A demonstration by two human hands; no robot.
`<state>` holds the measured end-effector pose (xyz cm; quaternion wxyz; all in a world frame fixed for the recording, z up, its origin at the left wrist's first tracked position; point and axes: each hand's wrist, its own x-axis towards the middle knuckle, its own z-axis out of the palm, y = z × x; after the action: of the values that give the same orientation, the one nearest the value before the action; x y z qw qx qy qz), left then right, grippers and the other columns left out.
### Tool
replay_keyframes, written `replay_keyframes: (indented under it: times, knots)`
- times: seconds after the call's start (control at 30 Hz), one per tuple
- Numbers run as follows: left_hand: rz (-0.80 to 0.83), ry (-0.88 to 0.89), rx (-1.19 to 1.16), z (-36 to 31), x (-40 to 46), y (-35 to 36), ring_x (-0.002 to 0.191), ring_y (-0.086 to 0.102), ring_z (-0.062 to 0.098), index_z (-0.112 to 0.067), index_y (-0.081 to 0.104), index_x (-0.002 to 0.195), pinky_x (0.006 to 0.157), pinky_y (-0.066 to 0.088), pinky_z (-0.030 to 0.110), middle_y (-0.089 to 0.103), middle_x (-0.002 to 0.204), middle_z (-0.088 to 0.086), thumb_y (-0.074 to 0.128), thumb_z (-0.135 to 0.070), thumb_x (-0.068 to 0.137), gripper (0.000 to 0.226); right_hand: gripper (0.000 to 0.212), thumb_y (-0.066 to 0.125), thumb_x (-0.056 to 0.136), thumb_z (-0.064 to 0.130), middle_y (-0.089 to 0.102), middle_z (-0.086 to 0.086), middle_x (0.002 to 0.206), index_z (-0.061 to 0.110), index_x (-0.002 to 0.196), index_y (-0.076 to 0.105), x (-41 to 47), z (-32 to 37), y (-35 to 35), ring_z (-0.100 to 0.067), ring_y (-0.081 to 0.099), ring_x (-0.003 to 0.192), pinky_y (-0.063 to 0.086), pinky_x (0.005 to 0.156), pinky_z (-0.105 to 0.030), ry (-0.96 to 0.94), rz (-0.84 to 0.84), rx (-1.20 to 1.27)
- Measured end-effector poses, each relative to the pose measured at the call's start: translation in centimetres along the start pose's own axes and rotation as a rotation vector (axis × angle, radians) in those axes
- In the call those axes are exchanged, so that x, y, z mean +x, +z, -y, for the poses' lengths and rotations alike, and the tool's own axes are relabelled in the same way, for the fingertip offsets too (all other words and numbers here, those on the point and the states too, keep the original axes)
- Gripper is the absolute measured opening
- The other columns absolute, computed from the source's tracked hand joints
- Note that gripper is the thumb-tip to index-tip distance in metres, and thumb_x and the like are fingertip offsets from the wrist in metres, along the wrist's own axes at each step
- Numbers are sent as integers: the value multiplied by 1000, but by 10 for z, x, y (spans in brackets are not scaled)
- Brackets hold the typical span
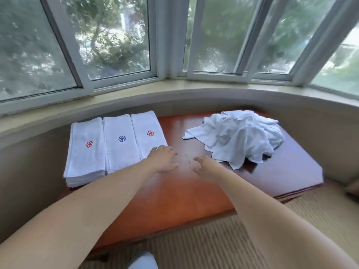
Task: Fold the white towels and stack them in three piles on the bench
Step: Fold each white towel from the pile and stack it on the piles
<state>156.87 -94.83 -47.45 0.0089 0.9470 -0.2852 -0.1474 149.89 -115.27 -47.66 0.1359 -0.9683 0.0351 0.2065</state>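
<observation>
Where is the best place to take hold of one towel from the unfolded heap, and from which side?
Probably the flat corner sticking out of the heap of unfolded towels toward the stacks. It lies loose on the bench, so the right hand could pinch it from the near left.

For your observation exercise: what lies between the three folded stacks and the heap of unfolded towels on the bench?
In the head view, bare red-brown bench top separates the folded stacks from the unfolded heap. Nearer the camera, the left hand and right hand hover open in that gap.
</observation>
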Motion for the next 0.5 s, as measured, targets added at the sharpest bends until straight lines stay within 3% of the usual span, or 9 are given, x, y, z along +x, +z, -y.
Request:
replay_keyframes:
  times: [0.1,0.27,0.5]
  knots:
    - [-7,67,-5,-51,19,-13,143,36,25,-24,46,148,113,36,42,43,154,0,52,-54,96,60,57,50,104,40,39,-7,159,20,156,39,-20,-43,-13,-29,44,140,39,111,-37,67,-57,34]
    - [47,136,-103,-114,59,-23,150,24,22,-26,41,152,114,37,45,32,161,-4,56,-52,97,62,60,53,100,35,37,-1,161,19,156,39,-40,-105,-33,-24,40,145,35,116,-36,157,-105,125]
    - [88,230,-130,-172,155,-19,145,32,25,-27,41,151,112,38,49,39,154,-3,53,-52,97,61,60,55,102,37,38,-1,160,19,156,39,-27,-190,-57,-25,43,141,39,113,-39,263,-132,159]
